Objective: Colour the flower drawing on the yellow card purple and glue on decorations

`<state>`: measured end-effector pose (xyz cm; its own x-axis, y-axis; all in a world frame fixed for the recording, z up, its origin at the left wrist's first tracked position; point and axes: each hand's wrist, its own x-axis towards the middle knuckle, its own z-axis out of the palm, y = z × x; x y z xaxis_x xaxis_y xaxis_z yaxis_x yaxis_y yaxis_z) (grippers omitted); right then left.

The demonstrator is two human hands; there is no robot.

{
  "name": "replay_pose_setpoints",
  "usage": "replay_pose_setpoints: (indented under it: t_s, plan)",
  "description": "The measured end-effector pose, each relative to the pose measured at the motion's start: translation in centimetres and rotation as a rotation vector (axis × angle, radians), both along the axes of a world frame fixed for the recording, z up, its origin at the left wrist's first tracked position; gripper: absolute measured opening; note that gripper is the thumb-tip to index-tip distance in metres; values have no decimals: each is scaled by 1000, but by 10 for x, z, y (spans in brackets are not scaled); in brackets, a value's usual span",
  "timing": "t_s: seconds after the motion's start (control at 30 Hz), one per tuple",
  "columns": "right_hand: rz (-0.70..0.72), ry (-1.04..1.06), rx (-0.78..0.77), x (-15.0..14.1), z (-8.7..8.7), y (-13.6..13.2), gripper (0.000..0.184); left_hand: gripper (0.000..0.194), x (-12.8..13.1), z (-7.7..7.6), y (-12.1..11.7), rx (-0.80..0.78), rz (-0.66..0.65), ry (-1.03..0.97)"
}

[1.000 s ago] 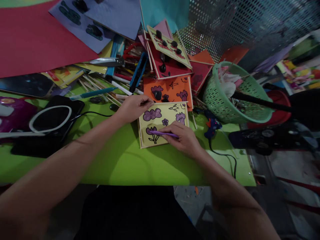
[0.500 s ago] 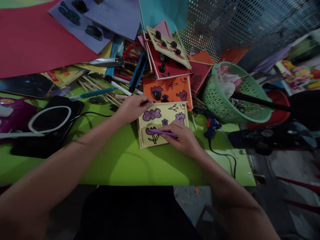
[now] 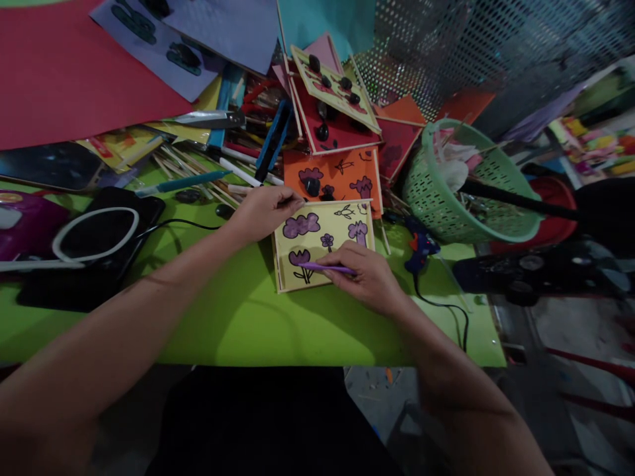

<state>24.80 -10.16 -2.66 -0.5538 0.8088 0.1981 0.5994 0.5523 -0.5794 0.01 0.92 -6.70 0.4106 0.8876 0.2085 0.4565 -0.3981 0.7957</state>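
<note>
"Where's the purple pen (image 3: 333, 268)?"
"Gripped by the right hand (image 3: 364, 276), crosswise over the yellow card (image 3: 325, 221), tip leftward at the tulip (image 3: 299, 256)."
"Left hand (image 3: 262, 210)?"
"Pinching the card near its top-left corner."

On the flat green tabletop (image 3: 233, 330), a rectangular yellow stick-edged card (image 3: 342, 228) lay near the front edge, left hand (image 3: 262, 213) at its back left corner, right hand (image 3: 364, 274) over its right side with a slim purple pen (image 3: 317, 266). Behind, partly covered, sat a rectangular orange card (image 3: 342, 185); farther back, a rectangular red stick-edged card (image 3: 350, 137). Right of these: round green plastic basket (image 3: 446, 211), dark-blue plastic glue gun (image 3: 421, 251) before it. Well left lay a flat black slab (image 3: 54, 291) (thin white ring (image 3: 137, 223) on top), thin tan wooden sticks (image 3: 191, 165) behind and rightward.
</note>
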Motion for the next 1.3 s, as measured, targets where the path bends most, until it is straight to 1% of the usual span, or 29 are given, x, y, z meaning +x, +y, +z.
replay_pose_setpoints:
  t_s: [0.23, 0.43, 0.67, 0.8, 0.93, 1.03, 1.17, 1.3]
  plan:
    - [2, -21, 19, 1, 1, 0, 17, 32, 0, -2, 0, 8, 2, -4]
    - [-28, -36, 49, 7, 1, 1, 13, 36, 0, -2, 1, 23, 15, 17]
    - [-7, -17, 59, 4, 1, 1, 13, 34, 0, -2, 0, 21, 5, -3]
    - [-31, -6, 54, 8, 2, 1, 13, 36, 0, -3, 1, 10, 2, -15]
    - [-86, 139, 1, 16, 2, 3, 11, 40, -1, -1, 1, 1, -2, -2]
    - [-160, 273, -119, 22, 1, 5, 12, 43, -2, 0, 1, -1, -5, 17]
    - [-256, 485, -295, 27, -4, 7, 17, 43, -4, 0, 3, -19, -11, 16]
    - [-348, 680, -373, 33, -7, 10, 24, 43, -5, 4, 2, -56, -11, 37]
